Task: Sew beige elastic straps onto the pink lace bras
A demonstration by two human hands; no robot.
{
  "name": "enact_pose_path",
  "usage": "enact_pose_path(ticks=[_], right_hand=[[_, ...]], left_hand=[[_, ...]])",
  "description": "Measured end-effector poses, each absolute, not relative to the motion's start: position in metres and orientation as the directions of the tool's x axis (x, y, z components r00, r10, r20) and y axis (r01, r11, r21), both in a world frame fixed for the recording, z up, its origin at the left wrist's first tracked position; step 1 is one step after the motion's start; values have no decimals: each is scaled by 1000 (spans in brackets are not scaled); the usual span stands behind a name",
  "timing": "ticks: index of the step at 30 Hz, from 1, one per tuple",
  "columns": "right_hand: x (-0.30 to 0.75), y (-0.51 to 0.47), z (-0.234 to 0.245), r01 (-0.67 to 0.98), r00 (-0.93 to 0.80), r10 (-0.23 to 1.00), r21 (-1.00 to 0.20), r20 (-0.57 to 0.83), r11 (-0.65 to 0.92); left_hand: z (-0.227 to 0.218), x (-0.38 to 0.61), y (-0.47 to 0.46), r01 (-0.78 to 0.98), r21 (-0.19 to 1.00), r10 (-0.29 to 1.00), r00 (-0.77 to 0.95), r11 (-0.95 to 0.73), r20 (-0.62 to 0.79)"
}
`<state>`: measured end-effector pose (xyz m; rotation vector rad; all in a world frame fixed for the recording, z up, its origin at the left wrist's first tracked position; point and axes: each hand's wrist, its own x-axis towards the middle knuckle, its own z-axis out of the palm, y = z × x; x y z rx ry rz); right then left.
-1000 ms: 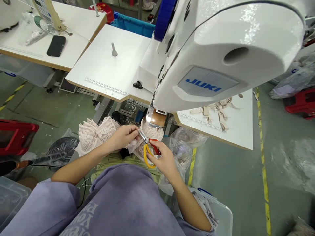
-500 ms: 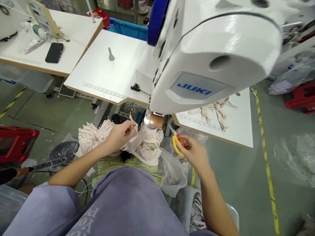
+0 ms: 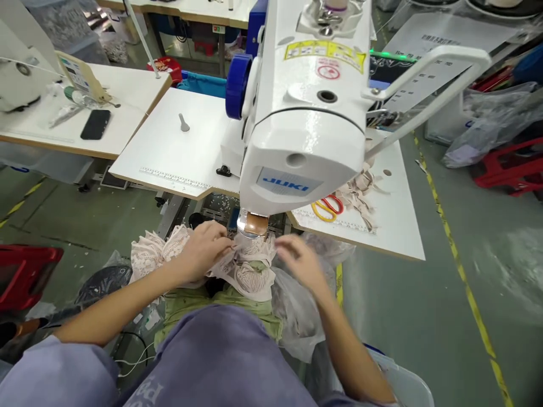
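Note:
My left hand (image 3: 204,250) is closed on a pale pink lace garment (image 3: 246,274) that lies in my lap, just below the cylinder arm (image 3: 253,224) of a white JUKI sewing machine (image 3: 297,118). My right hand (image 3: 300,261) hovers beside the lace with its fingers apart and nothing in them; it is blurred by motion. The scissors (image 3: 326,206), with one yellow and one red handle, lie on the white table (image 3: 394,226) to the right of the machine, next to a pile of beige straps (image 3: 360,189).
A clear plastic bag (image 3: 297,316) hangs by my right knee over a plastic bin (image 3: 407,384). A black phone (image 3: 95,124) lies on the neighbouring table at left. Red crates (image 3: 23,271) stand on the floor at left and right. More lace (image 3: 148,254) trails left.
My right hand carried the scissors away from the lace, set them on the table right of the machine, and came back empty. The view tilted up, showing the machine's top.

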<state>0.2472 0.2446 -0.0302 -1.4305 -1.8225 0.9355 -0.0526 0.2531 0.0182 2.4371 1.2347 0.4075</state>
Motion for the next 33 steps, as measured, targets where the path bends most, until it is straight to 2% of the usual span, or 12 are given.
enact_pose_path(ticks=[2,4,7,9,11,14,16,18,22,24,27,33], right_hand=[[218,213,-31,429,-417,909,-880,5,202],[197,195,-32,319,-477,879,-928,17,191],[180,189,-30,77,-318,948,-997,-10,15],[175,192,-24,-44,-123,986,-992,-111,-117],[174,198,-14,-80,25,982,-980,-186,-184],[177,218,2,-35,103,982,-987,-160,-157],[180,237,8,27,122,986,-993,-111,-115],[186,257,8,101,129,989,-992,-69,-83],[195,291,6,278,46,999,-961,2,-11],[199,303,7,378,16,998,-925,54,44],[202,317,9,475,-22,994,-873,112,109],[203,333,3,556,-107,983,-810,152,186]], left_hand=[[14,-39,243,615,404,725,654,-677,218],[15,-23,233,560,423,682,695,-713,229],[27,-1,225,563,565,746,648,-604,151],[36,11,224,555,719,830,555,-419,55],[42,20,226,478,856,884,464,-198,-55],[42,22,230,382,924,933,339,-15,-124],[37,16,233,452,891,964,249,-34,-90],[32,8,236,585,802,977,215,-121,-9],[28,-1,245,764,543,934,335,-348,127],[30,-2,251,794,466,919,365,-392,150],[34,0,258,821,425,923,361,-381,131],[37,1,264,860,367,933,349,-356,86]])
